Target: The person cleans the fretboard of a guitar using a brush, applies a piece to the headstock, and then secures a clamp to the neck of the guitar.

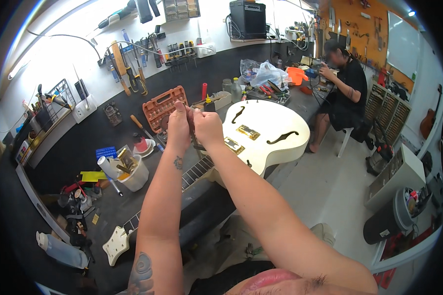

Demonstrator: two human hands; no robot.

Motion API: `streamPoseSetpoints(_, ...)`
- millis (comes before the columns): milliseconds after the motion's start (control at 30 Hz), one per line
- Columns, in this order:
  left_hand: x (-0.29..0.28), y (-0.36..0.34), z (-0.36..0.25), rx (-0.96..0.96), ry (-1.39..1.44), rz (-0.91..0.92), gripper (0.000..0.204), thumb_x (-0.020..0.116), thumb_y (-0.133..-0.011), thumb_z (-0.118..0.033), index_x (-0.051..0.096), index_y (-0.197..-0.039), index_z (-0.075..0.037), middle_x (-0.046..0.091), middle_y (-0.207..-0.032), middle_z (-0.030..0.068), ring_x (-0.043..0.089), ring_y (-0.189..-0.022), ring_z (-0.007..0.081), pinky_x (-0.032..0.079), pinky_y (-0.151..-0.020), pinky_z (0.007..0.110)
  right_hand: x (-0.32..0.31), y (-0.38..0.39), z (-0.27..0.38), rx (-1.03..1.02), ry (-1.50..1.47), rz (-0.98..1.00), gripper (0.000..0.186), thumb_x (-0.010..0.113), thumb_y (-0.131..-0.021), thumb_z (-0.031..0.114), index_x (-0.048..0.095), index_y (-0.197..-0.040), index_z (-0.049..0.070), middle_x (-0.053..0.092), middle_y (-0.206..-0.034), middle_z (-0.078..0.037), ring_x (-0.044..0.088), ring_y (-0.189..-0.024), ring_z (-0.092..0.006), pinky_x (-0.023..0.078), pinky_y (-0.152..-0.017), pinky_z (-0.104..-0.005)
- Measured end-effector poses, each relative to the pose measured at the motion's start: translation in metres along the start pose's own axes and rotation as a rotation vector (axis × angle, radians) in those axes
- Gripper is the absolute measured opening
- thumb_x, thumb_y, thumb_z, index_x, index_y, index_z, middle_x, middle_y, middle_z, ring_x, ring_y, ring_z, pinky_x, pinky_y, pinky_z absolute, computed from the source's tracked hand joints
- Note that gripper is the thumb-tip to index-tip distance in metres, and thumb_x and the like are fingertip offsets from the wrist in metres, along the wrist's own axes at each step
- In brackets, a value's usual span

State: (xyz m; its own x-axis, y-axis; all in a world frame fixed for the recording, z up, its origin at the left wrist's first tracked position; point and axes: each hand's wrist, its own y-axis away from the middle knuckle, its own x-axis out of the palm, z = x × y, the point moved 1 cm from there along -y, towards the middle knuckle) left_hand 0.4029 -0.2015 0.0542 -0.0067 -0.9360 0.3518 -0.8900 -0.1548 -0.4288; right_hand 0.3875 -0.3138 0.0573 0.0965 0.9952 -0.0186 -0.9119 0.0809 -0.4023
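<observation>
Our fingers, on left hand [178, 124] and right hand [206, 127], pinch shut around something small we cannot make out. Just below them lies the cream hollow-body electric guitar [266, 132]; left of them sits an orange plastic bit case [161, 105].

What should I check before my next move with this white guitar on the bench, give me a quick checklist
1. Both hands free of the guitar: ok. Left hand and right hand are raised together above the neck.
2. What the fingers pinch: cannot tell, too small.
3. White guitar body resting flat on the bench: ok, though its lower edge overhangs.
4. Headstock supported: cannot tell.
5. Clutter by the neck: not ok. A white cup of tools stands close.
6. Seated person apart: ok.
</observation>
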Motion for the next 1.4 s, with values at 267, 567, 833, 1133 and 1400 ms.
streamPoseSetpoints(267,-0.006,0.003,-0.004,-0.056,-0.003,0.107,0.064,0.045,-0.106,-0.069,0.053,-0.090,-0.008,0.059,-0.064,0.0067,0.061,-0.046,0.0206,0.052,-0.035,0.038,-0.029,-0.030,-0.015,0.258,-0.568,0.825,0.035,0.059,-0.104,0.022,0.057,-0.072,0.008,0.057,-0.065,-0.005,0.056,-0.055,-0.0179,0.046,-0.055,-0.0342)
streamPoseSetpoints(567,-0.006,-0.001,0.004,0.088,-0.026,0.067,0.065,0.048,-0.108,-0.067,0.058,-0.084,-0.007,0.053,-0.074,-0.0010,0.050,-0.064,0.0116,0.041,-0.058,0.030,-0.015,-0.009,-0.010,0.184,-0.515,0.534,0.039,0.054,-0.107,0.023,0.055,-0.070,0.010,0.049,-0.060,0.001,0.043,-0.050,-0.0105,0.030,-0.047,-0.0318)
streamPoseSetpoints(833,-0.001,0.000,-0.002,0.071,-0.062,0.051,0.066,0.045,-0.109,-0.068,0.057,-0.084,-0.008,0.050,-0.070,-0.0017,0.047,-0.058,0.0115,0.038,-0.053,0.030,-0.003,-0.014,-0.022,-0.023,-0.161,0.180,0.046,0.056,-0.102,0.028,0.066,-0.074,-0.007,0.063,-0.064,-0.015,0.061,-0.059,-0.0254,0.047,-0.063,-0.0435)
streamPoseSetpoints(1133,-0.003,0.007,-0.001,0.049,-0.055,0.039,0.064,0.049,-0.106,-0.070,0.055,-0.082,-0.011,0.047,-0.071,-0.0042,0.044,-0.060,0.0099,0.036,-0.054,0.029,0.005,-0.014,-0.036,-0.034,-0.081,0.097,0.048,0.057,-0.102,0.033,0.071,-0.081,-0.008,0.067,-0.069,-0.024,0.069,-0.068,-0.0366,0.052,-0.072,-0.0473)
streamPoseSetpoints(1400,0.002,-0.005,0.008,0.072,-0.084,0.035,0.060,0.041,-0.115,-0.057,0.056,-0.078,-0.012,0.049,-0.065,-0.0024,0.048,-0.059,0.0120,0.038,-0.057,0.032,-0.064,-0.008,-0.057,-0.154,0.031,0.229,0.032,0.068,-0.106,0.033,0.065,-0.115,0.002,0.068,-0.105,-0.005,0.061,-0.098,-0.0126,0.051,-0.088,-0.0296)
